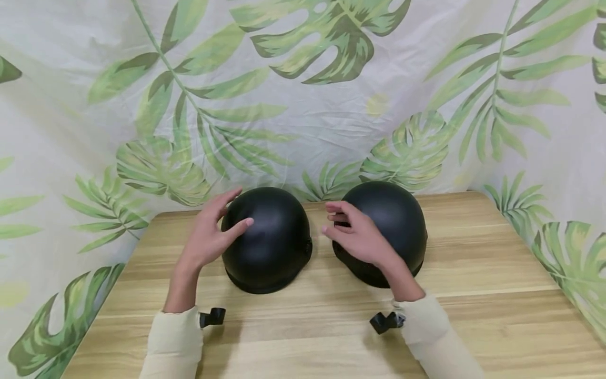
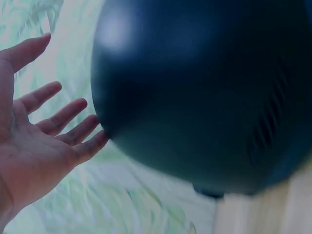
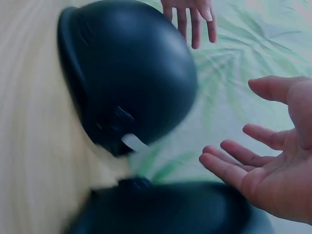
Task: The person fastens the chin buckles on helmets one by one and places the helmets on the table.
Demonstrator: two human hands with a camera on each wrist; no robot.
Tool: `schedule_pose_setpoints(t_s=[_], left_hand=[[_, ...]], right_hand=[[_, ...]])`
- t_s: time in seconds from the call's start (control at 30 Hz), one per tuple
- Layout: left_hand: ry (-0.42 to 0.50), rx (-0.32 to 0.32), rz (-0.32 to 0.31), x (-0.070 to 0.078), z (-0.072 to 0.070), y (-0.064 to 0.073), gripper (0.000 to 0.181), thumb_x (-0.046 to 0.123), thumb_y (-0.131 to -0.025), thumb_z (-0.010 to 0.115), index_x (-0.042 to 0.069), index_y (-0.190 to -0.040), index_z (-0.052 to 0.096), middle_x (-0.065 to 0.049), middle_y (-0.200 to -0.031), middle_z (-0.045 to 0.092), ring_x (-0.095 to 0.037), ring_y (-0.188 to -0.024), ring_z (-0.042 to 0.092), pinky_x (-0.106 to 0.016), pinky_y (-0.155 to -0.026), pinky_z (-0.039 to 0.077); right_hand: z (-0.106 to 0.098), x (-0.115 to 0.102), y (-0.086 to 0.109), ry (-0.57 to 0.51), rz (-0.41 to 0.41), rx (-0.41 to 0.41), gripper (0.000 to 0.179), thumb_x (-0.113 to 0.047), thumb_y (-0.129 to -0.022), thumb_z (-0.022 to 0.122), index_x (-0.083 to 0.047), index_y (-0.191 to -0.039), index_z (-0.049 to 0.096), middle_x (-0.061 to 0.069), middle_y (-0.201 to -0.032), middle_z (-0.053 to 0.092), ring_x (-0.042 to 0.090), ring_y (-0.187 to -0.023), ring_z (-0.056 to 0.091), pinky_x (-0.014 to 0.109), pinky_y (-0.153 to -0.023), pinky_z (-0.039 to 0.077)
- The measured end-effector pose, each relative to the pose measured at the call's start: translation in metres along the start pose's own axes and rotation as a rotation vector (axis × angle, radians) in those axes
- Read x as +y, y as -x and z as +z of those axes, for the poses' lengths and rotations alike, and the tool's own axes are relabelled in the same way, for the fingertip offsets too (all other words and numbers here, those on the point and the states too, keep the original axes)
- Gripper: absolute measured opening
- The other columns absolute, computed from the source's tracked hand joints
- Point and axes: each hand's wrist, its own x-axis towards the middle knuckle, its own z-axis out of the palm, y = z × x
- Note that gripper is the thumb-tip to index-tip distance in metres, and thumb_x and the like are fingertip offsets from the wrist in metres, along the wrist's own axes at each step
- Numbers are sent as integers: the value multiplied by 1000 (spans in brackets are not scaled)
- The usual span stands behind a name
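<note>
Two matte black helmets rest dome-up, side by side, at the back of the wooden table. My left hand (image 1: 208, 231) is at the left side of the left helmet (image 1: 265, 242), fingers spread and thumb over its dome. In the left wrist view the fingers (image 2: 73, 117) are extended beside that helmet (image 2: 195, 87), holding nothing. My right hand (image 1: 357, 234) overlaps the right helmet (image 1: 393, 226) in the head view, pointing toward the gap between the two. The right wrist view shows its fingers (image 3: 234, 165) loosely spread, with nothing in the palm.
The wooden table (image 1: 303, 337) extends toward me and to both sides. Behind it hangs a white cloth (image 1: 322, 131) printed with green leaves, also draped at left and right. Small black mounts (image 1: 213, 317) are strapped at both wrists, over pale sleeves (image 1: 175, 342).
</note>
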Motion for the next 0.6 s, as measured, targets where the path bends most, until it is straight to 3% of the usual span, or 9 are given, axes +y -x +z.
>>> schedule_pose_setpoints(t_s=[0.1, 0.27, 0.4, 0.6], left_hand=[[-22, 9, 51, 16, 12, -6, 73, 24, -96, 81, 11, -160, 50, -17, -161, 52, -39, -149, 47, -64, -121, 39], [-41, -4, 94, 37, 30, -13, 74, 28, -96, 82, 11, -160, 50, -14, -161, 53, -35, -151, 48, -61, -124, 38], [-36, -21, 106, 52, 46, -20, 73, 31, -97, 81, 11, -160, 50, -14, -160, 54, -33, -151, 50, -58, -124, 40], [-30, -78, 71, 70, 71, -29, 74, 37, -99, 78, 13, -162, 48, -12, -162, 52, -32, -153, 47, -58, -125, 40]], right_hand=[[-19, 1, 10, -7, -43, 50, 54, -22, -105, 72, -9, -154, 54, 17, -155, 57, 34, -145, 57, 46, -116, 53], [-47, 8, 27, 19, -106, 146, 48, -15, -106, 69, -2, -150, 56, 19, -151, 61, 34, -141, 61, 20, -106, 55], [-68, 15, 39, 18, -87, 195, 47, -15, -108, 67, 0, -150, 55, 19, -151, 60, 34, -139, 61, 9, -99, 52], [-89, 23, 52, 34, -21, 248, 51, -22, -108, 67, -2, -153, 54, 20, -150, 61, 6, -127, 63, 8, -95, 54]])
